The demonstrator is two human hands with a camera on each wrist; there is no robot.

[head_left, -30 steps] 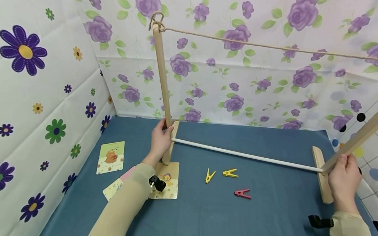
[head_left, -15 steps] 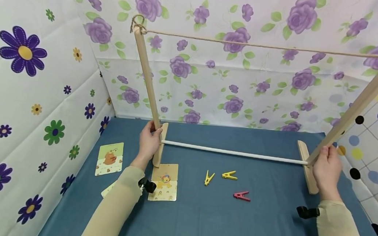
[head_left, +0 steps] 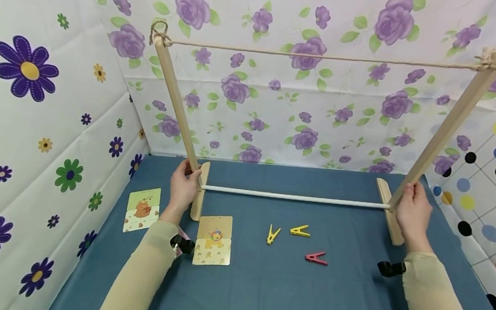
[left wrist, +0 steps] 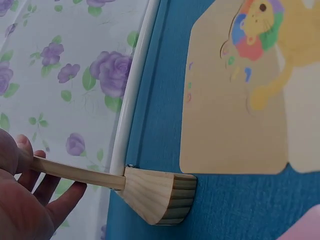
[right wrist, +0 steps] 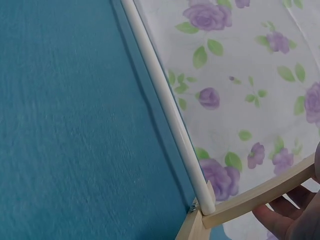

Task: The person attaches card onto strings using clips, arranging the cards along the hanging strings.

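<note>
A wooden stand spans the back of the table, with a left post (head_left: 175, 106), a right post (head_left: 453, 126) and a low white rod (head_left: 292, 196) between them. Twine (head_left: 315, 56) runs tied from one post top to the other. My left hand (head_left: 182, 189) grips the left post low down, just above its wooden foot (left wrist: 155, 195). The right post is gripped at a similar height by my right hand (head_left: 415, 214), above the right foot (head_left: 393, 227). Both wrist views show fingers curled around the posts.
In front lie two yellow clothespins, one upright-pointing clothespin (head_left: 272, 234) and one sideways clothespin (head_left: 300, 230), plus a red clothespin (head_left: 316, 258). A lion card (head_left: 212, 256) and a bear card (head_left: 142, 210) lie left; a pink card (left wrist: 305, 225) is mostly hidden by my sleeve.
Both hands have moved left with the stand between them, and its right end has swung back slightly, so the rod lies more level in view. The right post top has come into view.
</note>
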